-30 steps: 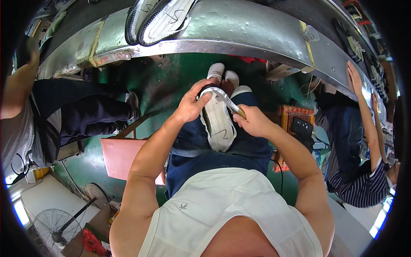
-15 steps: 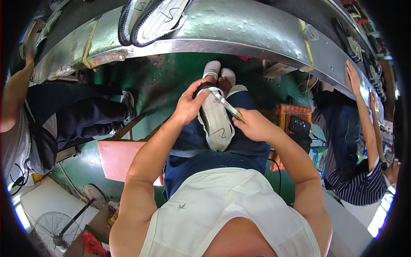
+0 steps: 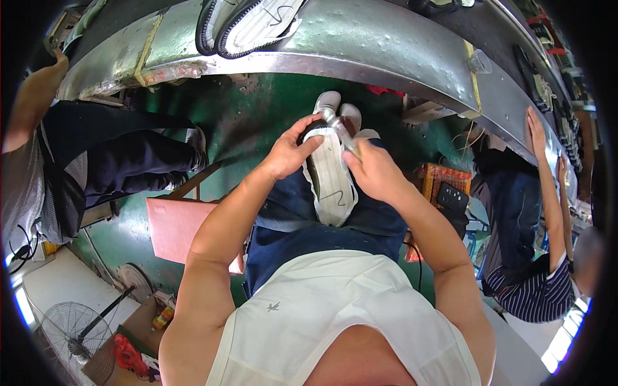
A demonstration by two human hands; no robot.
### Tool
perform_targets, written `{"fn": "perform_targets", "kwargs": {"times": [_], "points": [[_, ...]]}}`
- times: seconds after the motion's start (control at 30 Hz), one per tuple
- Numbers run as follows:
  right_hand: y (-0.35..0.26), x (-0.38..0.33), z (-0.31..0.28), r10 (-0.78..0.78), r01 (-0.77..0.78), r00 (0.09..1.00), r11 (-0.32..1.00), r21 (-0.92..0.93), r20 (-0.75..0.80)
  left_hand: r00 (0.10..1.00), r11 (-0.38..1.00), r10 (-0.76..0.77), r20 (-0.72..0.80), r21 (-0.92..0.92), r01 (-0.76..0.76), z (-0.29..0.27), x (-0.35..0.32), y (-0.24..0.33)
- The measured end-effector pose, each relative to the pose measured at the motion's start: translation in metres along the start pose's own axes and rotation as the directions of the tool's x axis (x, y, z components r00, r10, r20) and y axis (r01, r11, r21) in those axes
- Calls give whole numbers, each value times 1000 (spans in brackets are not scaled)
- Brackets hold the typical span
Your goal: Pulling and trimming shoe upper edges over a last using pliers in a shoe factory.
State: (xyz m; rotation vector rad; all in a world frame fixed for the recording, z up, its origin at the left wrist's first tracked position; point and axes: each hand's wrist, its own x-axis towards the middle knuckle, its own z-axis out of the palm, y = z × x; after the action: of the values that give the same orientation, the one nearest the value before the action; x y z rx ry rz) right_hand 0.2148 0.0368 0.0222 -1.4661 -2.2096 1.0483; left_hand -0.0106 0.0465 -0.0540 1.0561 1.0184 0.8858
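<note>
An unfinished shoe lies bottom up across my thighs, its pale underside marked with a dark pen line and its dark upper showing along the left edge. My left hand grips the shoe's far end, thumb on the pale underside and fingers round the dark rim. My right hand is closed on a silver metal hammer, smeared by motion. The hammer's head is over the far end of the shoe, close to my left fingertips; whether it touches cannot be told.
A metal-edged bench curves across the far side, with a pair of similar shoes on it. Co-workers sit left and right, one with a hand at the bench. A pink board, an orange crate and a fan stand around me.
The hammer has swung up and away from me, from over the shoe's underside to its far end. My left hand keeps its hold. The whole view has shifted slightly.
</note>
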Motion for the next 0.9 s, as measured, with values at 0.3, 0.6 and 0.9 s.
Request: {"fn": "perform_targets", "kwargs": {"times": [0.3,0.6,0.9], "points": [[34,35,33,207,-198,951,978,62,-229,975,982,-153,-159,88,168,26,-55,-70],[83,6,44,109,-39,983,914,405,-150,932,913,-210,-295,282,296,73,-73,-22],[138,-51,25,169,-43,977,760,648,-133,890,910,-396,228,-36,414,61,-39,-34]]}}
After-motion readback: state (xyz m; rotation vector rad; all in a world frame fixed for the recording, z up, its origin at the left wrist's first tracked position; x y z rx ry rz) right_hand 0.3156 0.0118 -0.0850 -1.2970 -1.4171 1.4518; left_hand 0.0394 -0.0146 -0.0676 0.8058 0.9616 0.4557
